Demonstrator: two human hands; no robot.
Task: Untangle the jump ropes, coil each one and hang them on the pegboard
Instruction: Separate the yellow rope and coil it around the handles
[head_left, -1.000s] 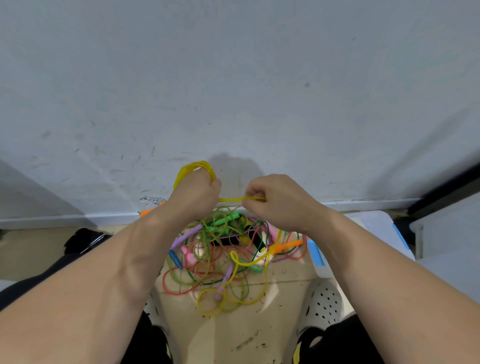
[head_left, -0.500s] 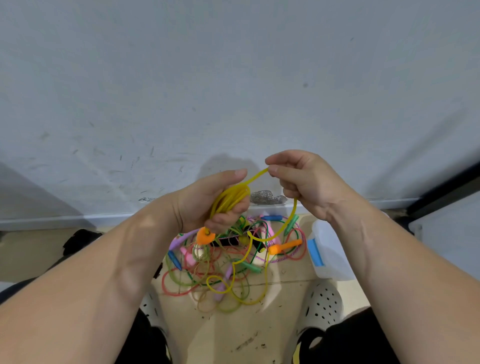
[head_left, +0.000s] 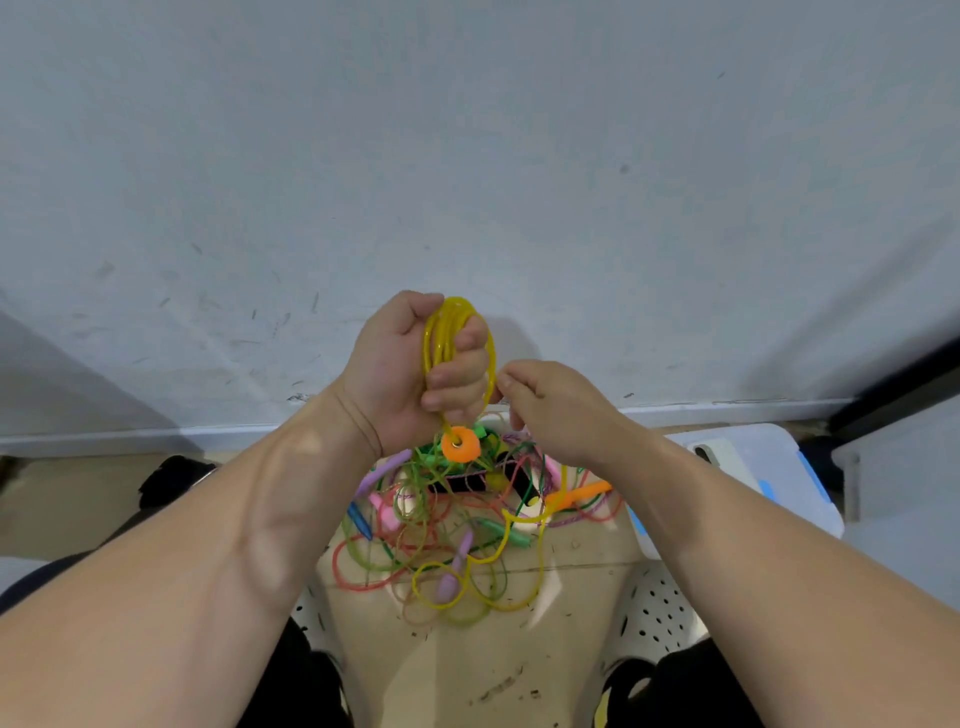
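Note:
My left hand (head_left: 410, 369) grips a coil of yellow jump rope (head_left: 445, 332), wound round its fingers in front of the wall. The rope's orange handle end (head_left: 460, 444) hangs just below that fist. My right hand (head_left: 550, 410) pinches the free yellow strand beside the coil; the strand runs down into loose yellow loops (head_left: 498, 577) on the floor. Below both hands lies a tangled pile of jump ropes (head_left: 447, 514) in red, green, purple, pink and blue with coloured handles, one of them orange (head_left: 584, 491). No pegboard is in view.
A scuffed grey wall (head_left: 467, 156) fills the upper half. A white plastic bin (head_left: 748, 467) with blue tape stands at the right. White perforated chair parts (head_left: 660, 618) flank the beige floor. A dark object (head_left: 171, 478) lies at left.
My left hand has risen and turned, adding yellow windings round its fingers. My right hand came down from its raised position and in beside the coil. The loose yellow rope on the floor has shortened.

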